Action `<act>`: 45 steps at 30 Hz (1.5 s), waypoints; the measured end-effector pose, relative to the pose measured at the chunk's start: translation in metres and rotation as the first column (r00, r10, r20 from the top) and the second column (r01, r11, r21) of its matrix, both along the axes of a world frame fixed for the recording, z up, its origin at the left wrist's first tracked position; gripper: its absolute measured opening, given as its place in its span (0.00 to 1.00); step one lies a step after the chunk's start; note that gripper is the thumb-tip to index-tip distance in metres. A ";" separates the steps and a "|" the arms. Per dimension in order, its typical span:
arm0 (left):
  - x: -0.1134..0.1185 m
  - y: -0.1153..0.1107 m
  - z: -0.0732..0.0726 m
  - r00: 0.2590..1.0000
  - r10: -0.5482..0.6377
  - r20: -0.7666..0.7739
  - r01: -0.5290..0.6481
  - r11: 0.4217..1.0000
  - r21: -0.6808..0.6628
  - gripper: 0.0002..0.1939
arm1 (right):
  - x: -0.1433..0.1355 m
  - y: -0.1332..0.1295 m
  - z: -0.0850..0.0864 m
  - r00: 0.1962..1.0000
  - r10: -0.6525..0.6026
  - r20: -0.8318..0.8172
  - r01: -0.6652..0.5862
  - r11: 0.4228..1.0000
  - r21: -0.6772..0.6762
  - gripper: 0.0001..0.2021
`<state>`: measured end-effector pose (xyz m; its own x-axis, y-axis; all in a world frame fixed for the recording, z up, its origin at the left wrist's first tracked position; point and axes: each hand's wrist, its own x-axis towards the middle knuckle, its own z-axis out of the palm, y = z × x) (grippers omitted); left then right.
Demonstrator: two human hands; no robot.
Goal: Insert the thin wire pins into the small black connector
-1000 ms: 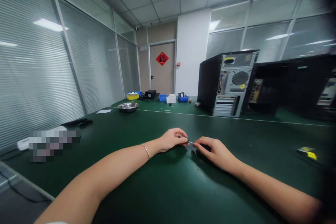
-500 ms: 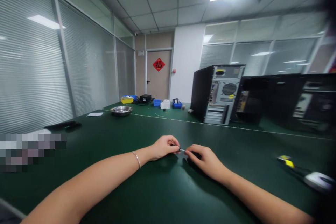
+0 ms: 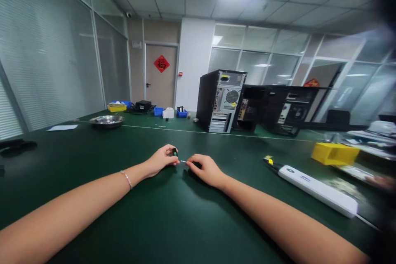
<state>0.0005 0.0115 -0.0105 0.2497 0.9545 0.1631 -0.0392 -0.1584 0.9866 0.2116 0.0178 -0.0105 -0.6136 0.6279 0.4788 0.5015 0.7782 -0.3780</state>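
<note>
Over the middle of the dark green table (image 3: 148, 218), my left hand (image 3: 160, 161) pinches a small black-and-green piece (image 3: 175, 152), partly covered by its fingers. A thin silver rod (image 3: 183, 161) spans the narrow gap between my two hands. My right hand (image 3: 206, 170) grips the rod's right end between thumb and curled fingers. The rod's left end meets the left fingertips; whether it joins the black-and-green piece cannot be made out. Both forearms reach in low over the tabletop.
A white power strip (image 3: 318, 192) lies at right, below a yellow bin (image 3: 335, 154). Farther back stand a computer tower (image 3: 222, 103), a metal bowl (image 3: 107, 121) and small blue bins (image 3: 182, 113). Another person's blurred hand (image 3: 384, 182) shows at the right edge.
The view has swung right, bringing the whole power strip and yellow bin into sight. More of the black-and-green piece shows in my left hand. Both hands stay close together around the rod.
</note>
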 end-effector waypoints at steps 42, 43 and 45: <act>-0.005 -0.002 0.004 0.962 -0.089 -0.257 0.103 0.994 0.042 0.17 | 0.004 0.001 -0.002 0.999 -0.029 -0.018 0.030 0.998 0.058 0.10; -0.004 -0.002 0.004 0.965 -0.076 -0.250 0.089 0.995 0.040 0.17 | 0.004 0.002 -0.002 0.999 -0.036 -0.019 0.037 0.998 0.058 0.10; -0.003 -0.003 0.005 0.973 -0.047 -0.228 0.060 0.997 0.049 0.17 | 0.003 0.002 -0.002 0.999 -0.050 -0.022 0.051 0.997 0.051 0.10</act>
<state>-0.0028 0.0089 -0.0059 0.3366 0.9298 0.1488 0.1739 -0.2167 0.9606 0.2146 0.0200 -0.0129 -0.5715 0.6317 0.5238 0.5329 0.7711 -0.3485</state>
